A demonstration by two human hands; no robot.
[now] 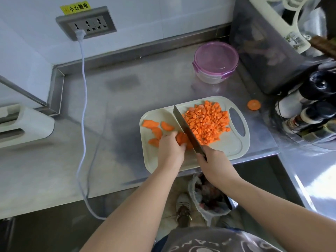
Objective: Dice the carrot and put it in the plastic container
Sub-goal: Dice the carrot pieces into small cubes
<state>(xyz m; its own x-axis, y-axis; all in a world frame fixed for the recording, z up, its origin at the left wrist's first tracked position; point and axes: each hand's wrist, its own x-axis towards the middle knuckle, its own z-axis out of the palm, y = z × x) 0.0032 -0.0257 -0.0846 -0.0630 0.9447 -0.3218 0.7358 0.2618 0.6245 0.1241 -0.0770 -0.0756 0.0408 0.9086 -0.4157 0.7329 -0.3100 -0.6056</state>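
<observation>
A pale cutting board (pixel 234 146) lies on the steel counter. A heap of diced carrot (pixel 207 120) covers its right half. Several carrot slices (pixel 154 127) lie on its left half. My left hand (pixel 170 149) presses a small stack of carrot slices (pixel 181 139) with curled fingers. My right hand (pixel 215 164) grips the handle of a cleaver (pixel 185 127), whose blade stands between the stack and the diced heap. The round plastic container (pixel 215 61), with its purple lid on, stands at the back of the counter.
One stray carrot round (pixel 254 104) lies on the counter right of the board. Dark bottles (pixel 312 106) and a dish rack (pixel 283 24) crowd the right side. A white cable (pixel 84 106) hangs from the wall socket (pixel 87 24). A lined waste bin (pixel 209 197) stands on the floor below.
</observation>
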